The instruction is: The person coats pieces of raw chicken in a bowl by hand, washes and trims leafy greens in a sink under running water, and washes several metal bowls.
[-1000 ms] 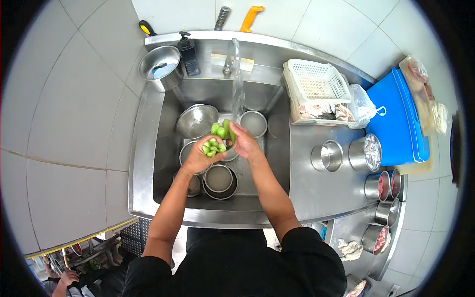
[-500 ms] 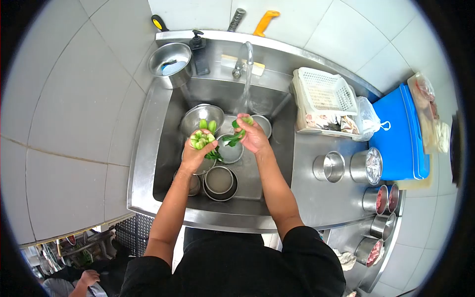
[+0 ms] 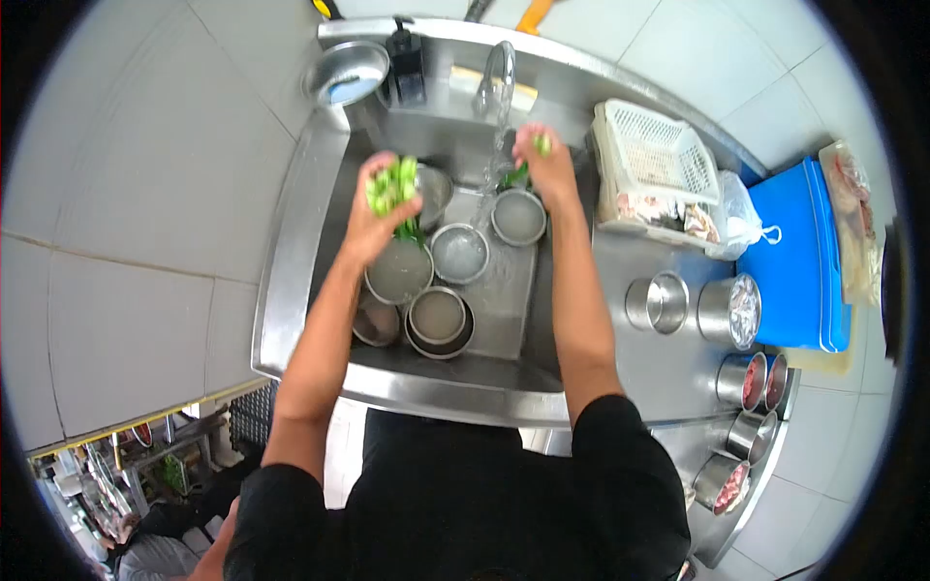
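Observation:
My left hand [image 3: 368, 218] is closed around a bunch of bok choy [image 3: 392, 186], its pale green stalk ends up and dark leaves hanging below. It is over the left side of the steel sink [image 3: 504, 334], in front of a steel bowl [image 3: 434, 197]. By the running tap [image 3: 506, 77], my right hand [image 3: 549, 169] grips another piece of bok choy [image 3: 542, 144], with dark leaves trailing toward the water stream. Beneath the hands, several round metal bowls stand in the sink, including a water-filled bowl [image 3: 460, 254] and another bowl [image 3: 518, 217].
White baskets [image 3: 664, 155], a tied plastic bag [image 3: 741, 218] and a blue box [image 3: 794, 257] stand on the right counter. Several steel pots [image 3: 659, 302] are there too, some holding meat. A soap pump bottle [image 3: 407, 68] stands behind the sink. Another person [image 3: 174, 542] is at lower left.
My hands have moved apart and farther into the sink, the right one toward the tap's stream. Both still hold bok choy. The camera view has shifted slightly.

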### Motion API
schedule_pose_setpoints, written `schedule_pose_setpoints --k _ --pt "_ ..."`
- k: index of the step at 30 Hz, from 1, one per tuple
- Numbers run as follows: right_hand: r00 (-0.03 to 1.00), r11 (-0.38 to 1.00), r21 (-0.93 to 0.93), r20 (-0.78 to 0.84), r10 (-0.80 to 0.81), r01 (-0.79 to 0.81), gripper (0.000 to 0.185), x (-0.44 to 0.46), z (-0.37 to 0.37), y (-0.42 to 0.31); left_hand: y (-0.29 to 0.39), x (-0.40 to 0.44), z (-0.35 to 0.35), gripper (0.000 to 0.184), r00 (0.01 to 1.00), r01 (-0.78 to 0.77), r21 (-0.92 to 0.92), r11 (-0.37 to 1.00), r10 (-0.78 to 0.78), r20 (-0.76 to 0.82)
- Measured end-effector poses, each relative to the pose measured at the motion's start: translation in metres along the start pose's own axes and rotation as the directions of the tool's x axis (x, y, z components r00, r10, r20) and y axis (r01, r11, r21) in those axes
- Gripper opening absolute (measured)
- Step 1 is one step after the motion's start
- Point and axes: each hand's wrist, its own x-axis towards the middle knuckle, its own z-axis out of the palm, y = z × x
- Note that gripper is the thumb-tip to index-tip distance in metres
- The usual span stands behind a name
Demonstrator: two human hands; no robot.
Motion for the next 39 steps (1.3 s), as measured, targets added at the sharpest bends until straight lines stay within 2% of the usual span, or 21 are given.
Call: schedule_pose_setpoints --k 1,3,5,7,9,11,15,17,19,21,23,25,26,29,32,34,35,36,37,38,39 --pt "1.000 0.999 0.049 -0.025 -0.001 0.002 0.018 0.015 0.003 -0.008 0.007 0.015 0.007 0.074 1.000 -0.020 -0.029 0.999 0.019 -0.013" --pt "0.996 0.993 0.109 0.086 0.035 -0.044 0.025 0.039 0.009 -0.021 0.009 0.045 0.018 0.066 1.000 0.007 -0.017 1.000 -0.007 -0.011" --pt "0.986 0.995 0.038 0.140 0.084 -0.091 0.033 0.056 0.023 -0.036 0.030 0.075 0.035 0.046 0.994 0.042 0.265 0.963 -0.068 0.089" --pt "0.976 0.987 -0.035 0.152 0.159 -0.155 0.039 0.085 0.027 -0.024 0.029 0.104 0.056 0.031 0.991 0.032 0.261 0.965 -0.065 0.118" --pt "0.961 0.970 -0.110 0.155 0.230 -0.215 0.046 0.089 0.030 -0.018 0.020 0.127 0.081 0.032 0.988 -0.018 0.237 0.971 -0.019 0.155" --pt "0.944 0.840 0.438 0.069 0.323 -0.320 0.056 0.084 0.031 -0.020 -0.001 0.141 0.100 0.030 0.980 0.067 0.252 0.965 -0.111 0.167" --pt "0.936 0.905 0.350 -0.163 0.311 -0.240 0.066 0.055 0.015 -0.007 -0.038 0.139 0.132 0.032 0.978 0.039 0.286 0.957 -0.096 0.185" --pt "0.926 0.849 0.460 -0.128 0.354 -0.261 0.068 0.058 0.005 0.028 -0.052 0.135 0.141 0.037 0.971 0.073 0.497 0.865 -0.175 0.163" --pt "0.912 0.768 0.570 -0.077 0.403 -0.291 0.067 0.053 -0.007 0.041 -0.064 0.130 0.146 0.043 0.965 0.057 0.415 0.908 -0.157 0.210" --pt "0.897 0.811 0.545 -0.219 0.383 -0.214 0.046 0.057 -0.003 0.046 -0.062 0.136 0.145 0.043 0.924 -0.225 0.548 0.806 -0.001 0.382" --pt "0.900 0.887 0.376 -0.230 0.369 -0.268 0.047 0.055 0.002 0.033 -0.059 0.134 0.147 0.037 0.938 -0.161 0.655 0.738 -0.091 0.333" --pt "0.873 0.893 0.149 -0.196 0.447 -0.424 0.055 0.047 0.016 0.006 -0.058 0.126 0.132 0.035 0.990 -0.023 0.294 0.956 -0.020 0.142" --pt "0.875 0.888 0.160 -0.166 0.454 -0.431 0.055 0.048 0.023 0.007 -0.056 0.123 0.122 0.035 0.995 0.017 0.223 0.975 -0.038 0.092" --pt "0.838 0.867 -0.130 0.225 0.497 -0.480 0.074 0.045 0.039 -0.004 -0.072 0.116 0.082 0.035 0.981 0.172 0.143 0.975 -0.155 -0.117" --pt "0.799 0.862 -0.144 0.327 0.504 -0.485 0.073 0.041 0.052 0.010 -0.075 0.102 0.044 0.030 0.970 0.136 0.085 0.987 -0.115 -0.215" --pt "0.870 0.900 -0.343 0.313 0.380 -0.270 0.056 0.046 0.054 0.083 -0.059 0.085 0.016 0.031 0.952 0.168 0.089 0.982 -0.137 -0.274" --pt "0.876 0.826 -0.561 0.371 0.307 -0.052 0.051 0.044 0.050 0.152 -0.044 0.073 0.008 0.032 0.940 0.195 0.088 0.977 -0.161 -0.301" --pt "0.864 0.676 -0.716 0.442 0.242 0.177 0.046 0.038 0.047 0.223 -0.031 0.062 -0.003 0.035 0.937 0.184 0.079 0.980 -0.151 -0.314" --pt "0.750 0.281 -0.768 0.633 0.194 0.575 0.034 0.009 0.047 0.269 -0.036 0.054 -0.024 0.037 0.936 0.196 0.081 0.977 -0.161 -0.314" --pt "0.656 0.361 -0.812 0.583 0.480 0.459 0.034 -0.015 0.053 0.275 -0.031 0.043 -0.036 0.036 0.930 0.162 0.071 0.984 -0.128 -0.344" --pt "0.582 0.280 -0.817 0.561 0.588 0.505 0.030 -0.043 0.051 0.331 -0.024 0.033 -0.046 0.035 0.923 0.123 0.061 0.991 -0.092 -0.374"
